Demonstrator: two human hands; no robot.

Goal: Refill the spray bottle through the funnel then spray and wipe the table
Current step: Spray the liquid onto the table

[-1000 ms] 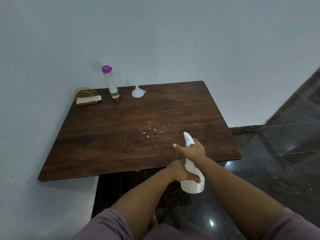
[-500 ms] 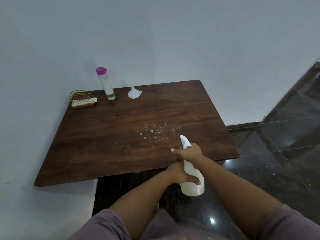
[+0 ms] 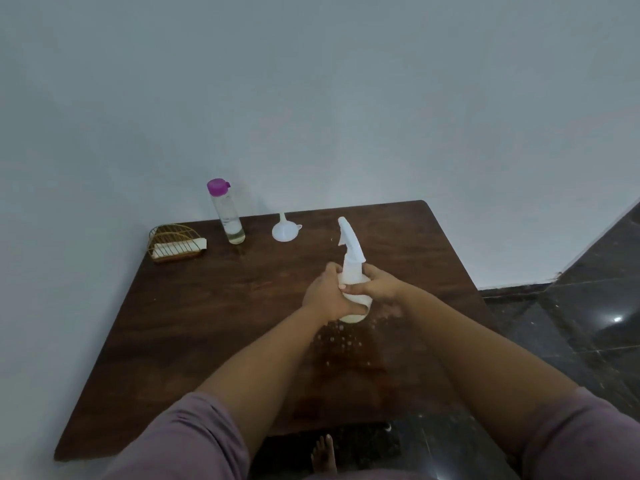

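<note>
The white spray bottle (image 3: 352, 261) is over the middle of the dark wooden table (image 3: 214, 341), its nozzle pointing away from me. My left hand (image 3: 325, 296) grips the bottle's body from the left. My right hand (image 3: 375, 284) grips it from the right, just below the trigger head. Small droplets (image 3: 337, 336) speckle the wood under my forearms. A white funnel (image 3: 284, 230) lies upside down near the back edge. Left of it stands a clear refill bottle (image 3: 227, 213) with a purple cap and a little liquid at the bottom.
A gold wire holder (image 3: 175, 242) with a white cloth or sponge in it sits at the table's back left corner. A pale wall runs behind and to the left. Dark glossy floor tiles (image 3: 571, 323) lie to the right. A bare foot (image 3: 323, 455) shows below the table's front edge.
Both hands have carried the spray bottle forward from beyond the front edge to over the table's middle. My right hand has slid from the trigger head down onto the bottle.
</note>
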